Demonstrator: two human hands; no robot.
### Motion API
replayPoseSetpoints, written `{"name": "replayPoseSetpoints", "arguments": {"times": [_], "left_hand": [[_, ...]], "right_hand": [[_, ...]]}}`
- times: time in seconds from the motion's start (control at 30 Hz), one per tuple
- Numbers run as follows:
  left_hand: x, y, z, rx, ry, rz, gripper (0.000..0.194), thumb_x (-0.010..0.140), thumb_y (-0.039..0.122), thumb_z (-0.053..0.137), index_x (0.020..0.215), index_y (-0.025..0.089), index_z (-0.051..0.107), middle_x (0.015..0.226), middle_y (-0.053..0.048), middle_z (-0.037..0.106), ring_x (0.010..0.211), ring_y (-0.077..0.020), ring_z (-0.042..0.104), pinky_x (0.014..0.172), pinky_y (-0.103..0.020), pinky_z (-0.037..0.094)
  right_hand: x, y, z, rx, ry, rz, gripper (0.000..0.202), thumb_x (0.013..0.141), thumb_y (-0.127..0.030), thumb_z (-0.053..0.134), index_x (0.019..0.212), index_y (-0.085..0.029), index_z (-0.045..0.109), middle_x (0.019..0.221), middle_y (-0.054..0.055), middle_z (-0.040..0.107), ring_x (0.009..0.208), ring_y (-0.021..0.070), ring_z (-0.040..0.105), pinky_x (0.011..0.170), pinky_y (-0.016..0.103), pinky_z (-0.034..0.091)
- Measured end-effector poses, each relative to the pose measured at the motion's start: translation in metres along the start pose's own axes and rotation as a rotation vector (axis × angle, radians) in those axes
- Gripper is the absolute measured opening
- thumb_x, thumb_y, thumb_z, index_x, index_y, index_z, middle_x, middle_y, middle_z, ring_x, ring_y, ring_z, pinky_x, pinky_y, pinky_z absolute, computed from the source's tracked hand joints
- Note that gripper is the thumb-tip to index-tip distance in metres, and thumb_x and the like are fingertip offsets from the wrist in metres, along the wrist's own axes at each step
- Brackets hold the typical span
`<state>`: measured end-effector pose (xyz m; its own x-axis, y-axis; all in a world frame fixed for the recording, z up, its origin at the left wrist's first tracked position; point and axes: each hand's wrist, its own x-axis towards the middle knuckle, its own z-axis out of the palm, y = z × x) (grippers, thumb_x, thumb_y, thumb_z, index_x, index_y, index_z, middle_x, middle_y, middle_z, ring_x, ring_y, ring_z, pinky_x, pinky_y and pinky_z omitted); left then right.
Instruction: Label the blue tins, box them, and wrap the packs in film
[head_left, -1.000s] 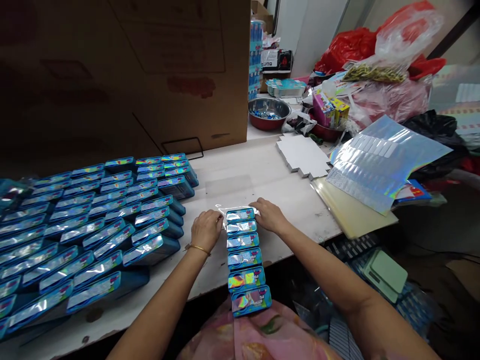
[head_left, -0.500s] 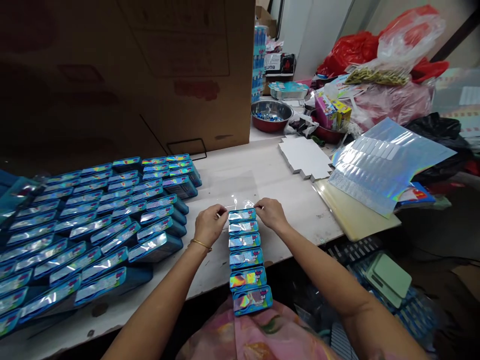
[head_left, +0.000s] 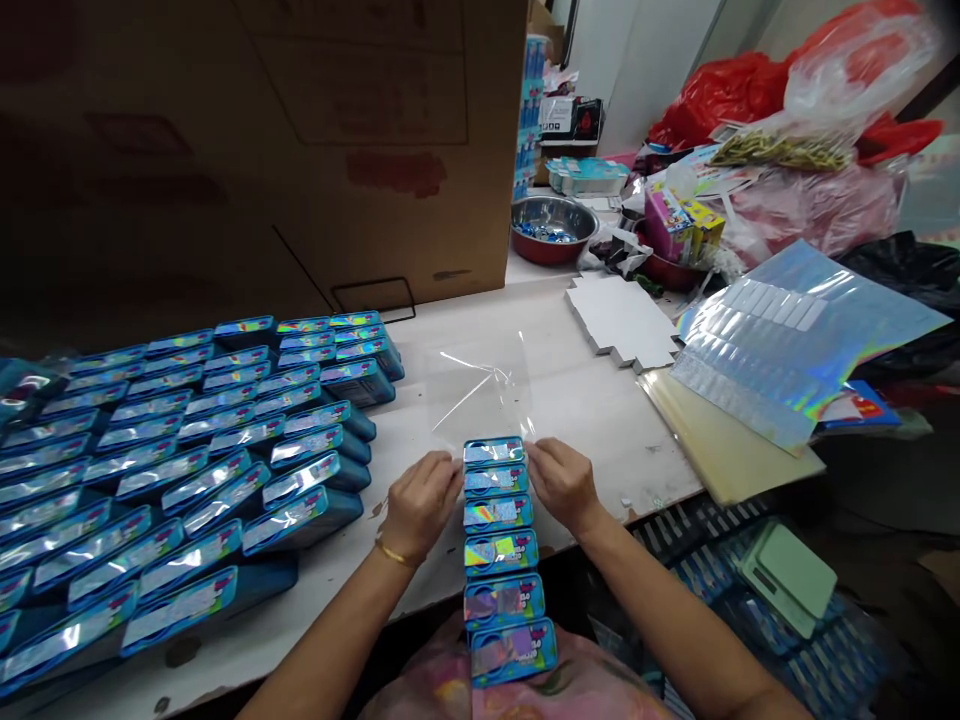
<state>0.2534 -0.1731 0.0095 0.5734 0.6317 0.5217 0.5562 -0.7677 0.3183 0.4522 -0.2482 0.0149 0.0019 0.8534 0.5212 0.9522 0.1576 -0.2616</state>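
A row of several small blue boxes (head_left: 498,513) with shiny labels runs from the white table over its edge toward my lap. Just beyond the farthest box lies a clear plastic film (head_left: 469,395), creased and glinting. My left hand (head_left: 422,503) is closed in a pinch at the left of the row's far end, seemingly on the film's near edge. On the other side, my right hand (head_left: 564,482) pinches the film's right near corner, close beside the farthest box. The fingertips are partly hidden, and the film is hard to see there.
Many similar blue boxes (head_left: 217,425) stand in rows at left, before a large cardboard carton (head_left: 360,200). Right of the film are a white die-cut card stack (head_left: 622,318), holographic sheets (head_left: 795,340) and a metal bowl (head_left: 553,228). A green scale (head_left: 791,578) sits lower right.
Both hands have come nearer to my body, drawing the film's near edge along. The film now shows more creases and glints. The view has shifted slightly, and the row appears lower.
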Motion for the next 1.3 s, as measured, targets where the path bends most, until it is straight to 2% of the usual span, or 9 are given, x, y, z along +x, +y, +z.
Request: {"name": "replayPoseSetpoints", "arguments": {"times": [0.13,0.2,0.3,0.47,0.57,0.77,0.93,1.17,1.3], "left_hand": [[-0.025,0.006,0.011,0.022,0.130,0.048,0.008,0.081,0.017,0.047,0.082,0.018,0.055,0.081,-0.004,0.064,0.075,-0.0114,0.060,0.067,-0.021,0.044],[-0.029,0.008,0.018,0.005,0.144,-0.023,0.007,0.081,0.018,0.046,0.082,0.017,0.053,0.076,-0.003,0.063,0.070,-0.0108,0.059,0.063,-0.021,0.044],[-0.028,0.008,0.024,0.025,0.091,-0.181,0.009,0.081,0.022,0.046,0.077,0.017,0.051,0.066,-0.001,0.059,0.058,-0.0100,0.056,0.057,-0.021,0.041],[-0.030,0.001,0.026,0.179,-0.134,-0.365,0.020,0.081,0.030,0.043,0.070,0.017,0.052,0.060,-0.001,0.059,0.054,-0.0129,0.055,0.052,-0.024,0.033],[-0.033,-0.003,0.025,0.232,-0.273,-0.309,0.028,0.083,0.028,0.037,0.065,0.017,0.055,0.065,-0.004,0.062,0.054,-0.0135,0.054,0.051,-0.025,0.030],[-0.046,0.003,0.020,0.271,-0.356,-0.172,0.027,0.083,0.025,0.036,0.066,0.017,0.056,0.063,-0.004,0.061,0.053,-0.0140,0.055,0.047,-0.024,0.029],[-0.067,0.015,0.011,0.236,-0.301,-0.039,0.026,0.083,0.022,0.037,0.063,0.018,0.053,0.056,-0.002,0.057,0.049,-0.0120,0.053,0.045,-0.023,0.031],[-0.111,0.035,-0.021,0.223,-0.234,0.129,0.030,0.084,0.019,0.035,0.057,0.019,0.050,0.052,0.000,0.054,0.045,-0.0106,0.050,0.046,-0.023,0.038],[-0.120,0.043,-0.031,0.121,-0.228,0.231,0.030,0.085,0.018,0.035,0.060,0.019,0.051,0.054,0.000,0.054,0.045,-0.0102,0.051,0.044,-0.022,0.038]], "right_hand": [[-0.028,0.001,0.006,-0.043,0.134,-0.194,0.017,0.083,-0.014,0.044,0.088,-0.017,0.060,0.074,0.006,0.062,0.069,0.0141,0.054,0.065,0.027,0.040],[-0.032,-0.002,0.011,-0.044,0.160,-0.102,0.017,0.083,-0.014,0.042,0.085,-0.016,0.058,0.078,0.007,0.062,0.074,0.0149,0.053,0.067,0.027,0.040],[-0.030,-0.006,0.018,-0.104,0.048,0.157,0.018,0.085,-0.018,0.038,0.081,-0.015,0.056,0.074,0.006,0.060,0.071,0.0157,0.051,0.065,0.027,0.036],[-0.027,-0.007,0.024,-0.213,-0.139,0.332,0.020,0.084,-0.019,0.041,0.069,-0.018,0.054,0.065,0.003,0.057,0.064,0.0147,0.049,0.059,0.026,0.029],[-0.029,-0.007,0.021,-0.239,-0.198,0.270,0.019,0.082,-0.016,0.042,0.066,-0.018,0.053,0.065,0.003,0.057,0.064,0.0147,0.047,0.060,0.027,0.026],[-0.043,-0.011,0.018,-0.217,-0.168,0.161,0.020,0.080,-0.016,0.042,0.063,-0.017,0.052,0.061,0.003,0.054,0.061,0.0145,0.043,0.060,0.028,0.024],[-0.061,-0.019,0.005,-0.206,-0.100,0.118,0.021,0.078,-0.014,0.042,0.059,-0.018,0.049,0.058,0.002,0.051,0.059,0.0145,0.041,0.060,0.029,0.024],[-0.115,-0.042,-0.031,-0.107,-0.117,0.007,0.025,0.078,-0.014,0.040,0.055,-0.019,0.045,0.054,0.002,0.044,0.056,0.0143,0.038,0.056,0.030,0.025],[-0.129,-0.048,-0.037,-0.089,-0.097,-0.058,0.026,0.078,-0.015,0.040,0.054,-0.019,0.044,0.052,0.001,0.041,0.054,0.0138,0.036,0.053,0.030,0.024]]}}
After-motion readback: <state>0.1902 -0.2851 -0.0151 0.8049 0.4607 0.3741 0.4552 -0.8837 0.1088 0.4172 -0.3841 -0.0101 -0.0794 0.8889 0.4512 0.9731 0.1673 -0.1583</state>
